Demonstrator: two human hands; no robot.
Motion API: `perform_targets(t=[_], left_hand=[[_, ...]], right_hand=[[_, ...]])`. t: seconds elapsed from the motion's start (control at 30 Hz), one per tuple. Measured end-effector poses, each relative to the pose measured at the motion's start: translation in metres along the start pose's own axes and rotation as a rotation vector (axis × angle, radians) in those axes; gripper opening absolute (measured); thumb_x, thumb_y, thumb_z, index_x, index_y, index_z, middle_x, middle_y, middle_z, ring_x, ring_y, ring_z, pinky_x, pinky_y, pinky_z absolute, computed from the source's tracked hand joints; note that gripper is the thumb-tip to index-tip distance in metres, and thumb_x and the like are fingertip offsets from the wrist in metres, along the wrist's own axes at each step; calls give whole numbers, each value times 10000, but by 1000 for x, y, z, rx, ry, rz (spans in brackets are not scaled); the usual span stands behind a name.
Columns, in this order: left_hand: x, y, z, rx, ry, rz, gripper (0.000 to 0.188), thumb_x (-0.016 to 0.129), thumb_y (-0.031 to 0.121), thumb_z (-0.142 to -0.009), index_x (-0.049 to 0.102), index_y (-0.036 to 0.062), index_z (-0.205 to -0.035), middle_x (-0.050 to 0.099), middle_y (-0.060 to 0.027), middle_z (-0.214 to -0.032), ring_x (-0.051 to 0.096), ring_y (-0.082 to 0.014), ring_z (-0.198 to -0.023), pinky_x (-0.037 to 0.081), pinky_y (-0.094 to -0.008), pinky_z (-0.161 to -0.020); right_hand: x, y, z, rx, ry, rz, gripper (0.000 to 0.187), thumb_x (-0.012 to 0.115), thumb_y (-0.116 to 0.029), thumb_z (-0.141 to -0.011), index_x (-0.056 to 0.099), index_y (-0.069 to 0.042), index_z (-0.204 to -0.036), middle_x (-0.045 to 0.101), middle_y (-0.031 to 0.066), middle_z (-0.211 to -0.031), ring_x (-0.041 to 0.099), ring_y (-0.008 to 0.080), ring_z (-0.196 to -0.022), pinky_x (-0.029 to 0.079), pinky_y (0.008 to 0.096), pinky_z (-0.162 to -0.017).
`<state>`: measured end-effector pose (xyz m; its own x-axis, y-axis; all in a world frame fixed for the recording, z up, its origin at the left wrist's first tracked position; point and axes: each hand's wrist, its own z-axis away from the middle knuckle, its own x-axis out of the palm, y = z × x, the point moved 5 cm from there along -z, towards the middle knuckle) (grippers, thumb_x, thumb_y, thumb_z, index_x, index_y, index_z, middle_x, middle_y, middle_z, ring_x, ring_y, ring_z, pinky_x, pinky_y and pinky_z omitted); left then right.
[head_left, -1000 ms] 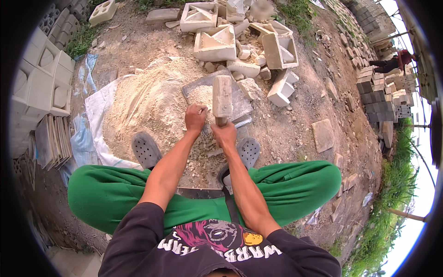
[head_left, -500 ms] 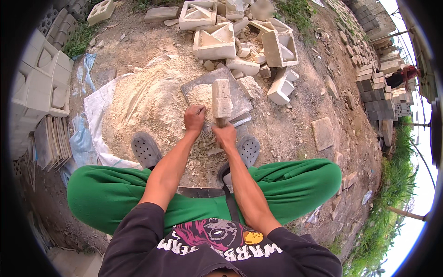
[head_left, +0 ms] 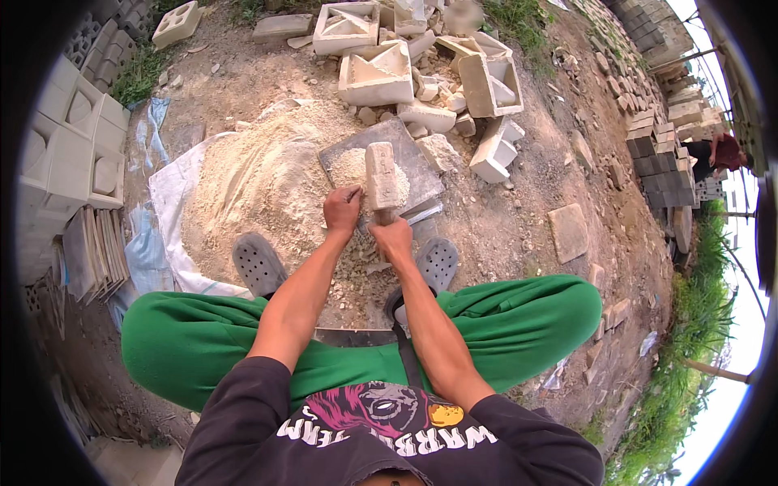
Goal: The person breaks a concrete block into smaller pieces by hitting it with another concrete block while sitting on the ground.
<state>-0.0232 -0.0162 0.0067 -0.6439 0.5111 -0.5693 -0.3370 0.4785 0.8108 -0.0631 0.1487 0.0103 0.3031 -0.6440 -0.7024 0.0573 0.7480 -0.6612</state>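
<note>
My right hand [head_left: 391, 236] is wrapped round the short handle of a mallet [head_left: 380, 178] with a long, dusty, block-shaped head. The mallet head is over a dark flat slab [head_left: 412, 155] with pale crushed bits [head_left: 348, 168] spread on it. My left hand [head_left: 342, 208] is closed at the slab's near left edge, beside the mallet. Something small and dark shows at its fingertips, too small to name. To the left, a heap of pale crushed grit [head_left: 263, 174] lies on a white sheet [head_left: 174, 178].
Cream moulded blocks [head_left: 377, 73] and broken chunks [head_left: 438, 117] lie beyond the slab. My grey clogs [head_left: 259, 263] flank the rubble. White blocks [head_left: 105, 174] and leaning thin boards [head_left: 96, 253] stand at left. A flat stone [head_left: 567, 233] lies at right. Another person [head_left: 717, 154] is by stacked bricks [head_left: 660, 162].
The mallet head has shifted slightly left, toward my left hand, and my right hand moved a little with it. My left hand stays closed. The person far right shows more fully.
</note>
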Motion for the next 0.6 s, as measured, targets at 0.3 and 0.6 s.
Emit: perform_targets(t=[0.3, 0.6], left_hand=[[0, -4, 3, 18, 12, 39, 139, 746, 214, -842, 782, 119, -936, 741, -95, -895, 673, -293, -849, 531, -391, -785], [-2, -17, -1, -55, -42, 54, 160, 734, 230, -858, 787, 124, -965, 747, -105, -952, 684, -300, -868, 537, -385, -802]], right_hand=[[-54, -73, -8, -134, 48, -246, 317, 734, -257, -718, 644, 47, -690, 643, 125, -577, 642, 201, -525, 494, 359, -538], [-27, -38, 4, 135, -200, -8, 450, 739, -337, -670, 721, 36, -920, 713, 252, -837, 702, 413, -861, 546, 463, -799]])
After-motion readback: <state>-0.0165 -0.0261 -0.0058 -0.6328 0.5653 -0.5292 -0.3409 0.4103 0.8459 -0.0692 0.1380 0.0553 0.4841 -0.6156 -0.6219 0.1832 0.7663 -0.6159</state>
